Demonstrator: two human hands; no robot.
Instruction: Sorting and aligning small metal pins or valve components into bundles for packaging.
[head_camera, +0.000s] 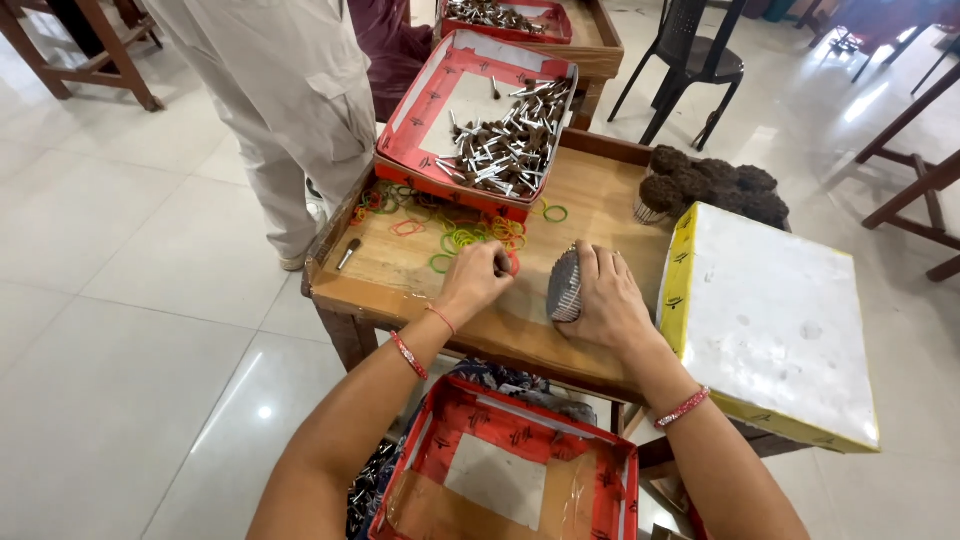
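The right hand (607, 300) clamps a round bundle of small sticks (564, 285) on the tabletop (590, 200) while the left hand (476, 283) pinches a red rubber band (512, 263); a loosened grip could scatter the bundle.

Red trays (480, 100), yellow-edged white box (770, 320)

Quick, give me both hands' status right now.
Left hand: closed, pinching a red rubber band over the wooden table.
Right hand: closed around a round bundle of metal-tipped pieces.
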